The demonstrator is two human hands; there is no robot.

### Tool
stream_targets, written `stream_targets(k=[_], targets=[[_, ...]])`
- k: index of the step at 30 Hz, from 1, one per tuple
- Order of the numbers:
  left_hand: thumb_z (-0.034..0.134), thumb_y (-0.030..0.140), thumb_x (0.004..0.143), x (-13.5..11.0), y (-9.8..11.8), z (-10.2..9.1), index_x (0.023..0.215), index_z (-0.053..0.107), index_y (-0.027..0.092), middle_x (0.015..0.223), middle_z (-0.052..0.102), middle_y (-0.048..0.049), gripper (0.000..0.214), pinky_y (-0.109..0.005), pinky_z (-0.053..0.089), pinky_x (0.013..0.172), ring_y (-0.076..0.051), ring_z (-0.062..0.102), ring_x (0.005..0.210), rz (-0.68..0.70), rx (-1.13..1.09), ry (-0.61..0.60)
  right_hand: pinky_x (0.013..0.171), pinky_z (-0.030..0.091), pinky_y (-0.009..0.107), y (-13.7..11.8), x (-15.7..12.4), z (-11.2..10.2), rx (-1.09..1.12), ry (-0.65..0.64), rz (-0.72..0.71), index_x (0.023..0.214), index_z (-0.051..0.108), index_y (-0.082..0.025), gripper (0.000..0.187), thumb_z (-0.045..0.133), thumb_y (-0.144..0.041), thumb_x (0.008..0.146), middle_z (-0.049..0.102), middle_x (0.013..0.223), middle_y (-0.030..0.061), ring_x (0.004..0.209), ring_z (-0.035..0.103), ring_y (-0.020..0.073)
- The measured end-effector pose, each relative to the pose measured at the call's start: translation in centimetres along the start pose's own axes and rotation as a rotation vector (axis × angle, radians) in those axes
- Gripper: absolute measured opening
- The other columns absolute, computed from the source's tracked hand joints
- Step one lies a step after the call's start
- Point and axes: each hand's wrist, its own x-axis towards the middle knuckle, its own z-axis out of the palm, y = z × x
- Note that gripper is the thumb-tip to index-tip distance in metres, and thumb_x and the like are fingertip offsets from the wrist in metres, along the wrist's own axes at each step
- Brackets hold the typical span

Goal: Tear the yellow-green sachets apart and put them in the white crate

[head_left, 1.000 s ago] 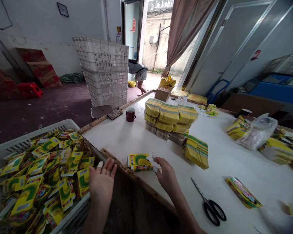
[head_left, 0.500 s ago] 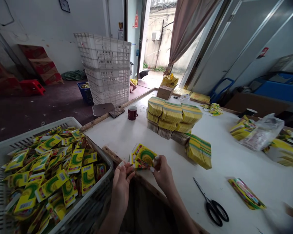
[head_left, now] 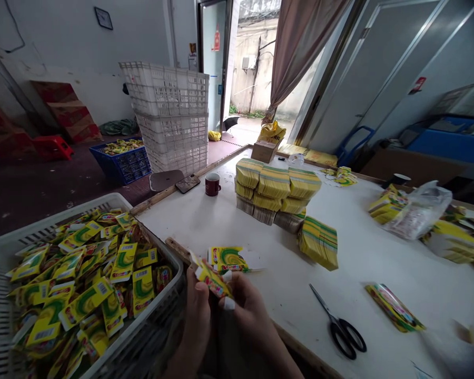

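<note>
Just off the table's near edge, a small yellow-and-green carton (head_left: 214, 280) with a white end flap is tilted up between my hands. My left hand (head_left: 199, 310) grips its left end, thumb on the near side. At the right end, my right hand (head_left: 248, 305) pinches it between thumb and fingers. Behind it another yellow carton (head_left: 228, 258) lies on the white table, white flaps out to the right. Left of my hands stands a pale plastic crate (head_left: 114, 199) heaped with similar filled cartons (head_left: 85, 263).
Bundles of flat yellow cartons (head_left: 274, 181) are stacked mid-table. Black-handled scissors (head_left: 337, 323) and a colourful pack (head_left: 395, 308) lie to the right. A maroon mug (head_left: 212, 185) and a phone (head_left: 187, 183) sit near the left edge. White crates (head_left: 168, 116) and a blue basket (head_left: 122, 164) stand beyond.
A carton has come off the table surface into both hands, nearer me and tilted. The other carton stays on the table. The blue basket has shifted left, out from behind the crates.
</note>
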Motion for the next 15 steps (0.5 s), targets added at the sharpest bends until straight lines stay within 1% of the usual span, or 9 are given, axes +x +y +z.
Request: stream_targets(k=[3,5,6,8,10,12,13,14,15], targets=[[0.074,0.045,0.074,0.3,-0.5,-0.9,0.104,0.066,0.017,0.097,0.071,-0.0069,0.042,-0.034,0.053,0.084,-0.024,0.067,0.094,-0.052,0.083,-0.051,0.062,0.044,0.026,-0.4,0.5,-2.0,-0.160,0.088,-0.101,0.084,0.061,-0.020,0.009,0.062,-0.029,0.084,0.059,0.073,-0.0004,0.070,0.055,0.0167],[0.071,0.042,0.078,0.7,-0.2,-1.3,0.104,0.067,0.016,0.097,0.072,-0.0079,0.037,-0.037,0.053,0.087,-0.026,0.067,0.096,-0.075,0.143,-0.076,0.062,0.046,0.026,-0.8,0.7,-3.4,-0.303,0.131,-0.203,0.082,0.065,-0.020,0.007,0.059,-0.022,0.085,0.062,0.075,0.0008,0.069,0.057,0.0166],[0.068,0.042,0.081,0.9,0.2,-1.4,0.105,0.067,0.015,0.099,0.072,-0.0089,0.036,-0.039,0.053,0.088,-0.027,0.067,0.099,-0.058,0.170,-0.089,0.063,0.046,0.026,-1.1,0.8,-4.1,-0.386,0.156,-0.265,0.085,0.067,-0.021,0.009,0.058,-0.019,0.086,0.064,0.076,0.0013,0.069,0.057,0.0165],[0.063,0.044,0.084,1.3,1.4,-1.6,0.112,0.064,0.016,0.109,0.070,-0.0115,0.040,-0.041,0.051,0.093,-0.028,0.064,0.106,0.046,0.239,-0.120,0.065,0.047,0.027,-1.7,0.8,-5.2,-0.585,0.216,-0.396,0.092,0.069,-0.023,0.019,0.054,-0.013,0.088,0.065,0.080,0.0027,0.073,0.058,0.0174],[0.067,0.044,0.081,1.5,3.0,-1.6,0.122,0.059,0.018,0.126,0.063,-0.0135,0.049,-0.042,0.045,0.102,-0.030,0.058,0.119,0.191,0.375,-0.173,0.071,0.047,0.031,-2.3,0.7,-5.7,-0.801,0.239,-0.510,0.096,0.070,-0.026,0.024,0.052,-0.010,0.090,0.066,0.082,0.0033,0.078,0.058,0.0190],[0.082,0.040,0.065,1.5,4.4,-1.4,0.130,0.053,0.020,0.136,0.055,-0.0144,0.074,-0.043,0.038,0.109,-0.033,0.049,0.129,0.248,0.595,-0.272,0.086,0.045,0.039,-2.8,0.5,-5.4,-0.951,0.142,-0.588,0.095,0.070,-0.028,0.022,0.054,-0.012,0.092,0.067,0.080,0.0016,0.081,0.058,0.0195],[0.087,0.036,0.056,1.5,4.9,-1.1,0.131,0.053,0.020,0.136,0.055,-0.0141,0.083,-0.044,0.038,0.108,-0.035,0.049,0.128,0.220,0.709,-0.347,0.096,0.040,0.043,-2.9,0.4,-5.1,-0.983,0.057,-0.618,0.094,0.070,-0.029,0.020,0.055,-0.014,0.092,0.067,0.079,0.0000,0.083,0.059,0.0193],[0.089,0.034,0.052,1.4,5.3,-0.8,0.129,0.054,0.021,0.132,0.058,-0.0130,0.086,-0.043,0.041,0.105,-0.035,0.052,0.124,0.157,0.802,-0.446,0.105,0.033,0.046,-2.8,0.3,-4.7,-0.990,-0.017,-0.641,0.095,0.069,-0.030,0.020,0.056,-0.015,0.093,0.067,0.080,-0.0012,0.087,0.060,0.0193],[0.088,0.033,0.052,1.4,5.5,-0.5,0.126,0.055,0.021,0.125,0.062,-0.0113,0.082,-0.042,0.045,0.100,-0.034,0.057,0.118,0.079,0.861,-0.545,0.111,0.026,0.048,-2.6,0.2,-4.4,-0.974,-0.046,-0.664,0.097,0.068,-0.031,0.020,0.056,-0.015,0.093,0.067,0.084,-0.0013,0.094,0.060,0.0196]])
